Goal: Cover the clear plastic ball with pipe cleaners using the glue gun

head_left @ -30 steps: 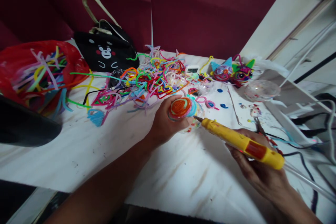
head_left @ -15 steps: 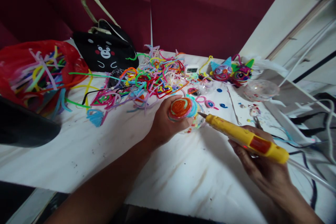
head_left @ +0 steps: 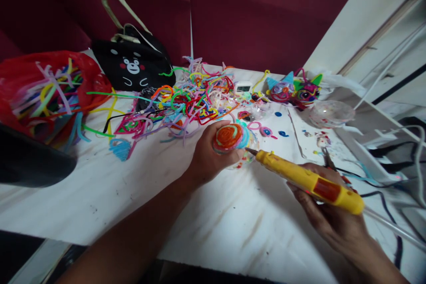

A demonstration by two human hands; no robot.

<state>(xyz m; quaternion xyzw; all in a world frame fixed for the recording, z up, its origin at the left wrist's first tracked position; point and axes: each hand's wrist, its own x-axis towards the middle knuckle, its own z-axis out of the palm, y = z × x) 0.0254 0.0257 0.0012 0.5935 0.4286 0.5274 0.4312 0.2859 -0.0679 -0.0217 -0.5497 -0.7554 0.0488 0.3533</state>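
Left hand is gripping orange-topped piece, fingers curled round; right hand is clasping yellow glue gun, fingers wrapped, nozzle facing piece

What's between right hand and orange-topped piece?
The front of the yellow glue gun, held in the right hand, its tip at or near the piece; head view.
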